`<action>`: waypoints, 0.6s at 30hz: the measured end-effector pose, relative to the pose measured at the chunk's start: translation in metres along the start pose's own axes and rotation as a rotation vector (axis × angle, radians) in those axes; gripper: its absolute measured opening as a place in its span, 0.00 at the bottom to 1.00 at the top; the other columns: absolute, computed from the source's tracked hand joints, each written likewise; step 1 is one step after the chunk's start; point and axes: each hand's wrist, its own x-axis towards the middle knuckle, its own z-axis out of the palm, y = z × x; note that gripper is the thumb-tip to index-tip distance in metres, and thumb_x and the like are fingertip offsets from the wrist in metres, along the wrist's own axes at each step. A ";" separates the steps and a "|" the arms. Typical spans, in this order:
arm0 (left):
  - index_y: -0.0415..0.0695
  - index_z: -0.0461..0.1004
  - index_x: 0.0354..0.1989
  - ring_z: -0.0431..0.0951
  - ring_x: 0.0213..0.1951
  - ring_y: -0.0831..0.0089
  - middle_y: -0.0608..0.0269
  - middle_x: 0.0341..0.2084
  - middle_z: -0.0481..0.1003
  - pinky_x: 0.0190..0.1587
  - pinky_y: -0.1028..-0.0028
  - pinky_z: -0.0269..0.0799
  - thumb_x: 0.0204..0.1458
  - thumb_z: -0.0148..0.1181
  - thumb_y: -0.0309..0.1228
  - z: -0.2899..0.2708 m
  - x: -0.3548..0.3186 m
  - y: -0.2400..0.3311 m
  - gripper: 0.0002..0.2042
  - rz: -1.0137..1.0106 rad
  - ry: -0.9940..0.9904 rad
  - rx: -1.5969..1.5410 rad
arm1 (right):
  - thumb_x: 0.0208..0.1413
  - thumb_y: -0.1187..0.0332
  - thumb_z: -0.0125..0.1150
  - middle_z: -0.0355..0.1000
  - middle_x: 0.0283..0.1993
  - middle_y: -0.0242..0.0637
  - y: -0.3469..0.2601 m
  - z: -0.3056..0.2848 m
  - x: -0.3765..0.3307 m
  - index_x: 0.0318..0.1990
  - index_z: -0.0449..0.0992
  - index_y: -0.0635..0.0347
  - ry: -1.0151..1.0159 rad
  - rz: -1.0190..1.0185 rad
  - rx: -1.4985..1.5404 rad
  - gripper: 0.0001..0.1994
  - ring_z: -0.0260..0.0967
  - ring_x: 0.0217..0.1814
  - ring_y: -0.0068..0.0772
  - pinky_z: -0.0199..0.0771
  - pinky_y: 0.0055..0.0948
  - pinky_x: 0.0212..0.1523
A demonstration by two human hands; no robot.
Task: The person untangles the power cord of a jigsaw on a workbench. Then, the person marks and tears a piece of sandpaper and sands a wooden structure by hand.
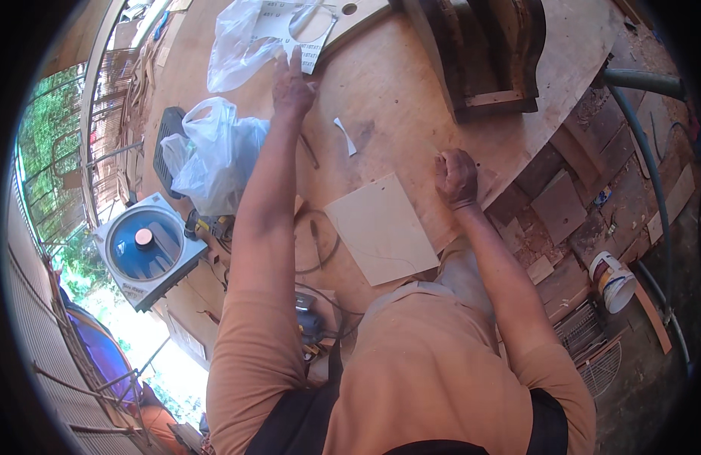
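My left hand (292, 89) reaches to the far side of the wooden worktable (388, 83), index and middle fingers stretched out. Its fingertips are at the edge of a white printed sheet (271, 26) with a round cutout, beside a clear plastic bag (230, 57). Near the table's right edge rests my right hand (456, 179), its fingers curled closed; whatever they may hold is hidden. Between my arms lies a pale square board (382, 227) with a thin curved line on it. A small white offcut (346, 137) lies beyond the board.
A dark, curved wooden piece (479, 57) stands at the back right. On the left are a filled white plastic bag (217, 155) and a square unit with a blue disc (144, 246). A blue power tool (308, 324) sits by my body. A bucket (614, 284) stands lower right among scraps.
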 end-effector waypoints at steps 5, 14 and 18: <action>0.45 0.72 0.50 0.70 0.49 0.50 0.50 0.46 0.72 0.48 0.58 0.65 0.55 0.51 0.33 0.005 0.037 -0.014 0.15 0.105 -0.127 -0.025 | 0.55 0.69 0.55 0.65 0.27 0.43 -0.002 -0.002 0.002 0.31 0.67 0.58 -0.005 0.001 -0.003 0.05 0.66 0.30 0.46 0.68 0.41 0.33; 0.39 0.69 0.41 0.75 0.30 0.71 0.58 0.32 0.74 0.35 0.68 0.77 0.64 0.42 0.37 -0.148 -0.001 0.019 0.14 -0.530 0.451 -1.369 | 0.55 0.69 0.54 0.66 0.28 0.44 -0.003 -0.003 0.000 0.31 0.68 0.58 0.011 -0.030 0.004 0.04 0.66 0.31 0.48 0.68 0.42 0.33; 0.41 0.69 0.47 0.80 0.33 0.62 0.56 0.35 0.77 0.40 0.57 0.78 0.63 0.42 0.40 -0.211 -0.080 0.027 0.16 -0.603 0.484 -1.617 | 0.55 0.70 0.53 0.69 0.28 0.46 -0.007 -0.005 0.003 0.30 0.69 0.61 0.029 -0.024 0.043 0.05 0.67 0.33 0.53 0.68 0.42 0.33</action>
